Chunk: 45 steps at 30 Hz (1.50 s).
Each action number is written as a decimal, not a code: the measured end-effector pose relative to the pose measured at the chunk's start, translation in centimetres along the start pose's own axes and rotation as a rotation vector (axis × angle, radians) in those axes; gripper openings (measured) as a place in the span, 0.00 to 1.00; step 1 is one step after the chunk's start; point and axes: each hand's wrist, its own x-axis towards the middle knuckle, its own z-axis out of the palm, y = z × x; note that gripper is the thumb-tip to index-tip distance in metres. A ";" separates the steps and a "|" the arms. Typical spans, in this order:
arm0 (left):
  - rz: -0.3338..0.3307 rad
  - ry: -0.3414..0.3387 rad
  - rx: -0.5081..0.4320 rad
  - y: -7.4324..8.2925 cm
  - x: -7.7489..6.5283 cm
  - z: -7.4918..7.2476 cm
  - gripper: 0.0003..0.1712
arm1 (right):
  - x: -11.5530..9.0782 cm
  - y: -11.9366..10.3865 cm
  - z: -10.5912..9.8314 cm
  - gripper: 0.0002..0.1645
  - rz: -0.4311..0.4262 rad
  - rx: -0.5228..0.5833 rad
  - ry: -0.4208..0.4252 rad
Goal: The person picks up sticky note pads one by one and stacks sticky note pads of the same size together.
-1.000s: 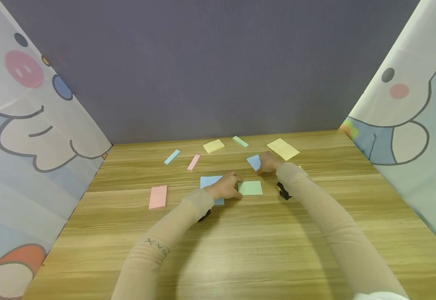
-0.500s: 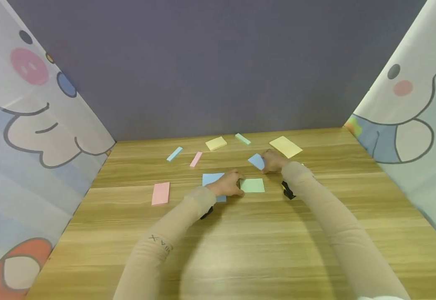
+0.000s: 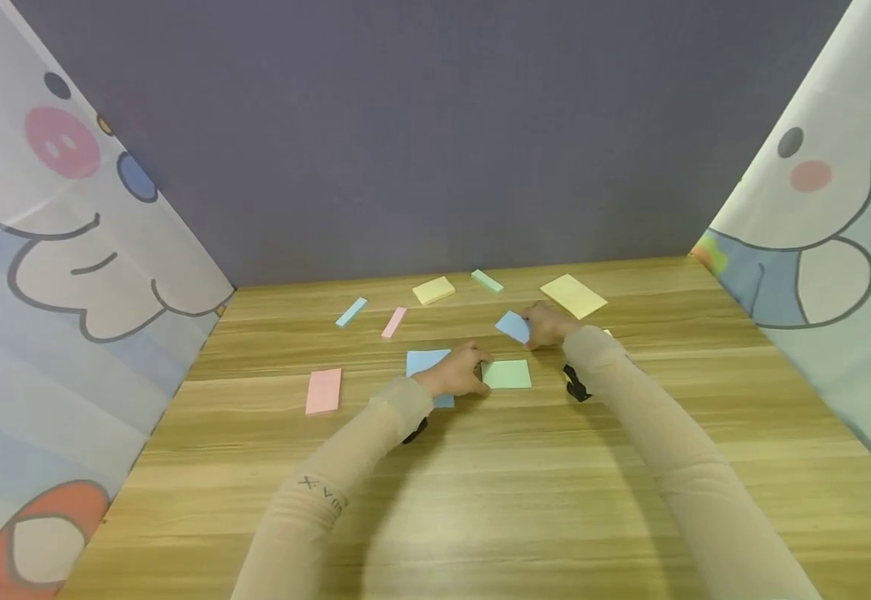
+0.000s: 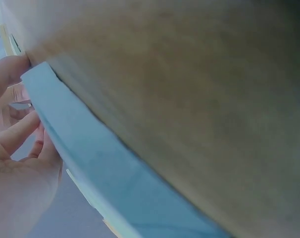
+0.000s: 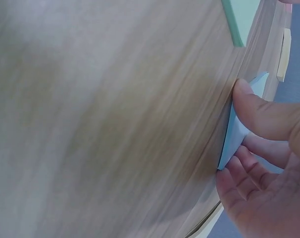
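My left hand (image 3: pixel 456 371) reaches across the larger blue sticky note pad (image 3: pixel 427 359), whose middle it hides. Thumb and fingertips straddle the left end of a green sticky note pad (image 3: pixel 508 375), holding it by its near and far edges. In the left wrist view the larger blue pad (image 4: pixel 100 153) lies beside the hand. Farther back, my right hand (image 3: pixel 548 323) holds the smaller blue sticky note pad (image 3: pixel 513 327) by its right part. In the right wrist view, its thumb (image 5: pixel 254 109) lies along one edge of the smaller blue pad (image 5: pixel 239 134), with the fingers at the opposite side.
A pink pad (image 3: pixel 324 392) lies left. Behind are a narrow blue strip (image 3: pixel 351 312), a pink strip (image 3: pixel 394 322), a yellow pad (image 3: pixel 433 290), a green strip (image 3: pixel 487 280) and a larger yellow pad (image 3: pixel 573 296). A dark wall backs the wooden table (image 3: pixel 495 492).
The view shifts slightly as the head moves. Both hands stay at their pads, and the pads keep their places on the table.
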 end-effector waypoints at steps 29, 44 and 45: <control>-0.014 -0.003 -0.013 0.0 0.0 0.0 0.33 | 0.8 0.5 -0.9 0.40 -0.107 -0.067 -0.066; -0.017 -0.001 -0.001 0.0 0.2 0.4 0.34 | 0.9 1.6 -1.5 0.37 -0.187 -0.048 -0.105; -0.019 0.000 -0.001 0.0 0.2 0.3 0.34 | 1.0 1.7 -1.6 0.37 -0.178 -0.034 -0.111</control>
